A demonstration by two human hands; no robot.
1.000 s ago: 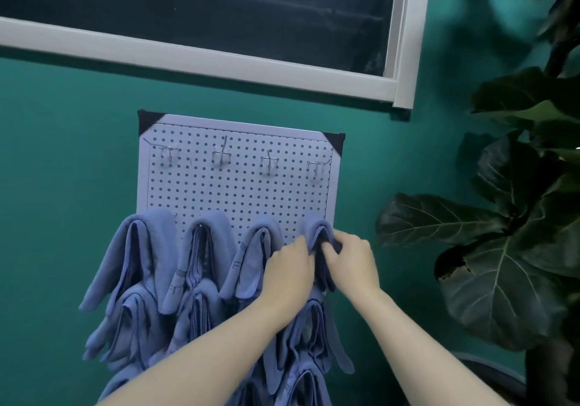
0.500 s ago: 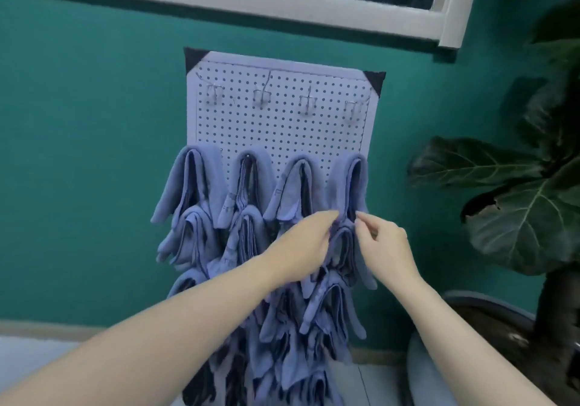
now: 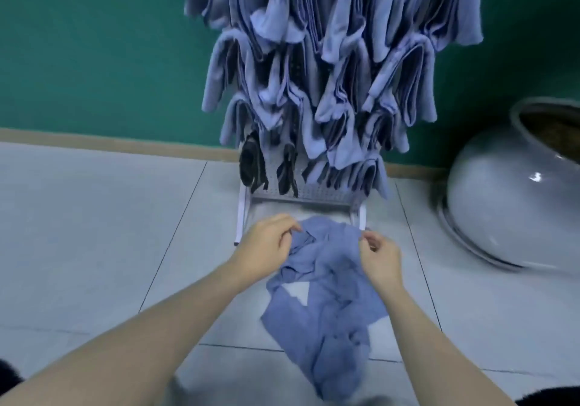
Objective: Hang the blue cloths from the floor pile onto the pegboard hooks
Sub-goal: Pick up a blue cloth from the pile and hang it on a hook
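A crumpled pile of blue cloths (image 3: 326, 305) lies on the pale floor tiles below the pegboard. My left hand (image 3: 266, 245) pinches the top left edge of the uppermost cloth. My right hand (image 3: 379, 258) pinches its top right edge. Several blue cloths (image 3: 329, 69) hang in overlapping rows on the pegboard, covering most of it. Only the bottom strip of the white pegboard (image 3: 307, 193) and its two legs show above the pile. The upper hooks are out of view.
A large glossy grey plant pot (image 3: 514, 204) stands on the floor at the right, close to the pegboard. The teal wall (image 3: 103, 53) and a beige skirting board run behind. Dark items hang at the pegboard's lower left (image 3: 251, 167).
The view has dropped from the upper pegboard to the floor. Both hands left the hanging cloth at the top right and now grip a cloth on the floor pile.
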